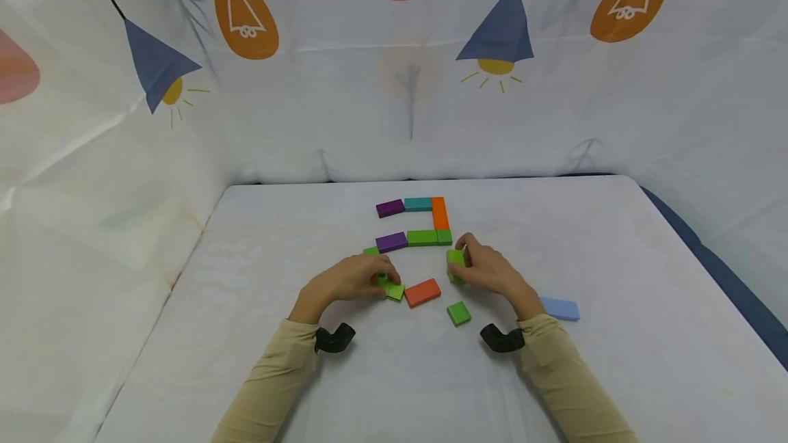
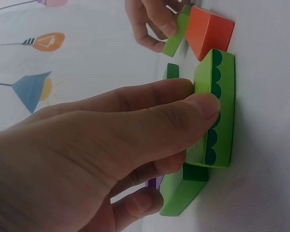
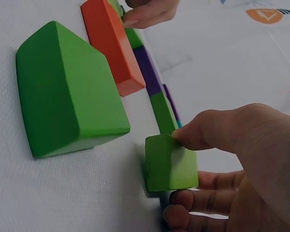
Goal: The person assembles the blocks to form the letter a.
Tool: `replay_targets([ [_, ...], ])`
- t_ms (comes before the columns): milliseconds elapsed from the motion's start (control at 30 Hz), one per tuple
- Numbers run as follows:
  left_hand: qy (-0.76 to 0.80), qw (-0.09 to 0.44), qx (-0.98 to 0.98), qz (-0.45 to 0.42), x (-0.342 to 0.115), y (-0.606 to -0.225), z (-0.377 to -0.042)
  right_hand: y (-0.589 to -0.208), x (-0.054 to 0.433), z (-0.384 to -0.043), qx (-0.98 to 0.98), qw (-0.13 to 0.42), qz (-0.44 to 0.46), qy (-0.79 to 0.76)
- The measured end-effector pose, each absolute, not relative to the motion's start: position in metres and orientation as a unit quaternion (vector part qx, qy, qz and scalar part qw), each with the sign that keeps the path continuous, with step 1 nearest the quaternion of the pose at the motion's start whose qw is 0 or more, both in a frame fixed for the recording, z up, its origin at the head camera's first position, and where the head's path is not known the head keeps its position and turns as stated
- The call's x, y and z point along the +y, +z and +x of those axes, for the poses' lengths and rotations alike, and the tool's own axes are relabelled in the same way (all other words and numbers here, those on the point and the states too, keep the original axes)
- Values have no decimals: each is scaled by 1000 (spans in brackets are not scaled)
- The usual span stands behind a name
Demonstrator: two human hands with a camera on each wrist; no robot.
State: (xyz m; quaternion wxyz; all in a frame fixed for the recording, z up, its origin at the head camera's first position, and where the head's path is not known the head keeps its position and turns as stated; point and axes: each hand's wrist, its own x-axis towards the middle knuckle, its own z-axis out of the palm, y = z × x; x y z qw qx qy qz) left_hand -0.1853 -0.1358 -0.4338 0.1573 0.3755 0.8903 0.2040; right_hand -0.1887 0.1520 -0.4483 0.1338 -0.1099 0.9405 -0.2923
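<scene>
My left hand (image 1: 347, 279) pinches a light green block (image 2: 224, 111) with a dark green scalloped edge, thumb on one side and fingers on the other. That block lies at the left end of a red-orange block (image 1: 423, 293) on the table. Another green block (image 2: 180, 188) sits behind it, partly covered by my fingers. On the right, my right hand (image 1: 492, 272) holds a small light green block (image 3: 170, 164) between thumb and fingers, close over the table. Nearer to me, a loose green block (image 3: 70, 92) rests between the hands.
Farther back, a purple block (image 1: 391, 242), a green block (image 1: 422, 238) and a small green block (image 1: 444, 237) form a row. An orange block (image 1: 440, 213) joins it to a teal block (image 1: 418, 204) and a dark purple block (image 1: 390, 208). A blue block (image 1: 561, 309) lies beyond my right wrist.
</scene>
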Motion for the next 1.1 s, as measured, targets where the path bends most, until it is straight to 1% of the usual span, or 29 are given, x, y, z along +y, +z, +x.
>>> replay_targets([
  [533,204,156,888,381,-136,-433,-185,-451,142,-191,943,95,-114,-297],
  [1100,209,160,885,385,-136,-434,-186,-448,134,-196,950,96,-80,-288],
])
